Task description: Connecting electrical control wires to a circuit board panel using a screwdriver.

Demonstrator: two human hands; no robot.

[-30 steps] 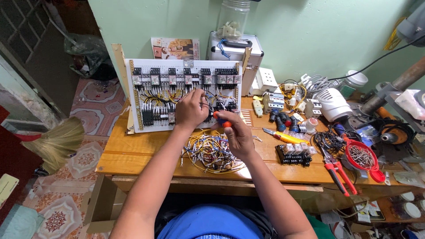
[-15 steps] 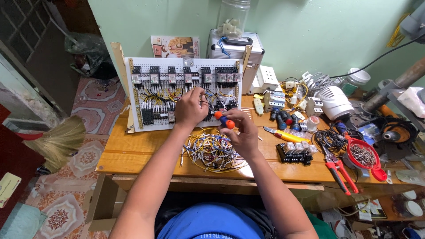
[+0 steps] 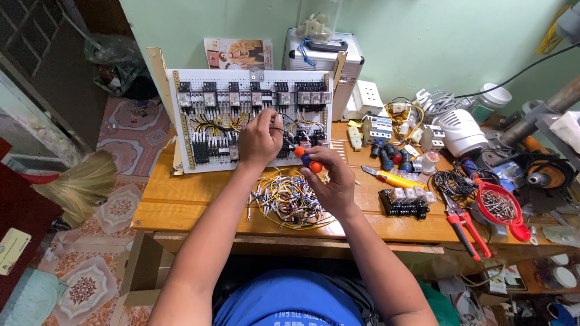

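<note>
Left hand [image 3: 260,139] pinches a wire on the relay panel [image 3: 199,105]; right hand [image 3: 332,181], at its 4 o'clock, grips an orange-and-blue screwdriver [image 3: 307,159].

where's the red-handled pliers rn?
Head view: the red-handled pliers lie on the wooden table at its right front edge, beside the red funnel of screws, right of the black relay block.

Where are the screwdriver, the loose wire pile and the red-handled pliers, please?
screwdriver [image 3: 308,159], head view, on its orange and blue handle.
loose wire pile [image 3: 289,199], head view, on its tangled middle.
red-handled pliers [image 3: 468,232], head view, on one red handle.
</note>
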